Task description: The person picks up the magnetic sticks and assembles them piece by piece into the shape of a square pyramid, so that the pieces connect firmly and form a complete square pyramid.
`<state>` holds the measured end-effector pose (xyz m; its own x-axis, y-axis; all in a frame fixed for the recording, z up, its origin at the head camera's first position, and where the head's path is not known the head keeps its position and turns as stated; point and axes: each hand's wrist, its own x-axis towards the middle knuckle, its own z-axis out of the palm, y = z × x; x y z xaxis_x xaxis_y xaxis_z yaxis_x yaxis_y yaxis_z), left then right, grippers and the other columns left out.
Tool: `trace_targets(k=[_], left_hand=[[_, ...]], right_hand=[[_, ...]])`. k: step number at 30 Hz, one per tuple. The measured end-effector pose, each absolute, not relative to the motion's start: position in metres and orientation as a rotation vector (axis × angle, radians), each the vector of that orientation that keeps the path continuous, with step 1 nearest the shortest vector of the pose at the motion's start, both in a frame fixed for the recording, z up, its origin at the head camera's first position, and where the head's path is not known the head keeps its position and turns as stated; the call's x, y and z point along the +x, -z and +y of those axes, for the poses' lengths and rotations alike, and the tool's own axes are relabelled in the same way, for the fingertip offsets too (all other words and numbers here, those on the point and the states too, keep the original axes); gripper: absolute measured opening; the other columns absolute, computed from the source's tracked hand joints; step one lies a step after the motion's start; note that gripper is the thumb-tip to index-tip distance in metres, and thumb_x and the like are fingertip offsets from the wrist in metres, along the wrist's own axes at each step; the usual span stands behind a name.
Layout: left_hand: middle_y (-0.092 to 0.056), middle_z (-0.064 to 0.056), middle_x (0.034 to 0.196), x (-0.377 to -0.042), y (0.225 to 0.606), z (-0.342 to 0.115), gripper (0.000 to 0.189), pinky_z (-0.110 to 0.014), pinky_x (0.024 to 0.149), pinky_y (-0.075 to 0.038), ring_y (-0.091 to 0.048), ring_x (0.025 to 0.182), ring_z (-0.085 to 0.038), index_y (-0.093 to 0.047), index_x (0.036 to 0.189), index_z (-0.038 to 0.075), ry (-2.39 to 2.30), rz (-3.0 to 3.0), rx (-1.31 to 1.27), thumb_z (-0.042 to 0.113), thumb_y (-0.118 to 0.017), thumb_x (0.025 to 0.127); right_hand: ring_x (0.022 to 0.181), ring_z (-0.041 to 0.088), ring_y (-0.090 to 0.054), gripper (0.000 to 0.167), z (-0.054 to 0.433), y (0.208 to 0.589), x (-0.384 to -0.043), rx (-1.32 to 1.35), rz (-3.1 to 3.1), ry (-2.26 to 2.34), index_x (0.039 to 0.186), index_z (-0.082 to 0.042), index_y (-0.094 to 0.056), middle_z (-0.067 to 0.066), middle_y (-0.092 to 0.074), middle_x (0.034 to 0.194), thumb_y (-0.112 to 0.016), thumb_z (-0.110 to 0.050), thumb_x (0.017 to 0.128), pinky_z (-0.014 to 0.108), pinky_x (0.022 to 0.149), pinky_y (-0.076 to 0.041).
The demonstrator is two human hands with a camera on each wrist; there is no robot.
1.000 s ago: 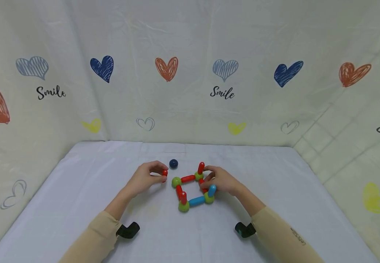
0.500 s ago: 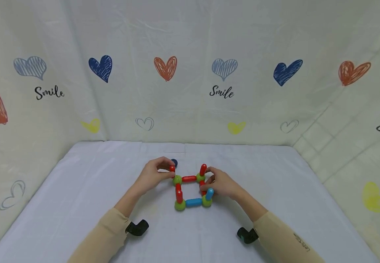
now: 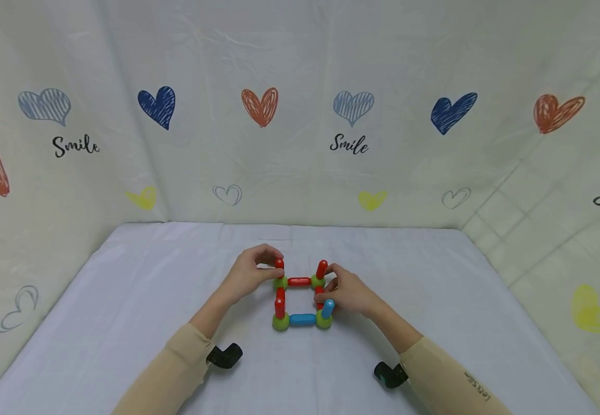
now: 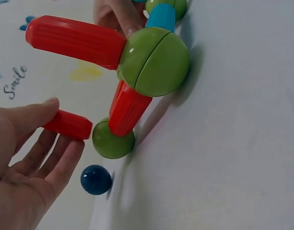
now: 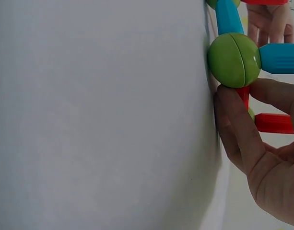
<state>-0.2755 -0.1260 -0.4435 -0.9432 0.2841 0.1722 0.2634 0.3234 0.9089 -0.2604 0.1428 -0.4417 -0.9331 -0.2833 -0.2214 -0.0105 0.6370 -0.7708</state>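
Note:
A square frame of green balls joined by three red rods and one blue rod (image 3: 302,320) lies on the table. My left hand (image 3: 252,270) pinches a red rod (image 4: 70,125) between thumb and fingers. That rod's end is right at the back-left green ball (image 4: 113,140); whether it is seated there I cannot tell. My right hand (image 3: 348,289) grips the frame's right-side red rod (image 5: 243,96), its fingertips against the front-right green ball (image 5: 234,60). Upright red rods (image 3: 279,308) stand on the front-left and back-right balls, and an upright blue rod (image 3: 328,308) on the front-right one.
A dark blue ball (image 4: 96,179) lies behind the frame, hidden in the head view by the left hand. White cloth (image 3: 408,259) covers the table. A curtain printed with hearts (image 3: 300,144) hangs behind it.
My left hand has carried the red rod rightward to above the back-left green ball. The frame has turned slightly and its front has shifted left, with the right hand still holding it.

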Motion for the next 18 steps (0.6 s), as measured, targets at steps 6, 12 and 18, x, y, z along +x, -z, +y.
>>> trace_targets(k=[6, 12, 18], left_hand=[[-0.07, 0.001, 0.106, -0.2774, 0.4465, -0.1243, 0.033, -0.037, 0.09, -0.056, -0.066, 0.105, -0.02, -0.067, 0.12, 0.003, -1.717, 2.528, 0.532, 0.013, -0.08, 0.091], [-0.07, 0.001, 0.108, -0.2768, 0.4477, -0.126, 0.036, -0.037, 0.09, -0.056, -0.067, 0.105, -0.021, -0.066, 0.122, 0.004, -1.726, 2.524, 0.553, 0.012, -0.081, 0.09], [-0.067, -0.002, 0.108, -0.2683, 0.4466, -0.1301, 0.032, -0.034, 0.085, -0.058, -0.066, 0.103, -0.021, -0.063, 0.118, 0.009, -1.746, 2.557, 0.475, 0.012, -0.079, 0.091]], right_hand=[[0.074, 0.02, -0.062, 0.058, 0.1429, 0.4421, -0.2599, -0.222, 2.531, 1.203, 0.132, -0.004, -0.049, 0.006, -0.064, 0.086, -0.083, -0.021, 0.088, 0.031, 0.068, -0.057], [0.073, 0.02, -0.062, 0.059, 0.1428, 0.4427, -0.2595, -0.219, 2.525, 1.206, 0.134, -0.003, -0.048, 0.006, -0.064, 0.086, -0.082, -0.021, 0.089, 0.031, 0.068, -0.056], [0.077, 0.019, -0.064, 0.062, 0.1472, 0.444, -0.2577, -0.217, 2.498, 1.237, 0.139, -0.004, -0.047, 0.006, -0.065, 0.091, -0.081, -0.023, 0.09, 0.032, 0.071, -0.059]])
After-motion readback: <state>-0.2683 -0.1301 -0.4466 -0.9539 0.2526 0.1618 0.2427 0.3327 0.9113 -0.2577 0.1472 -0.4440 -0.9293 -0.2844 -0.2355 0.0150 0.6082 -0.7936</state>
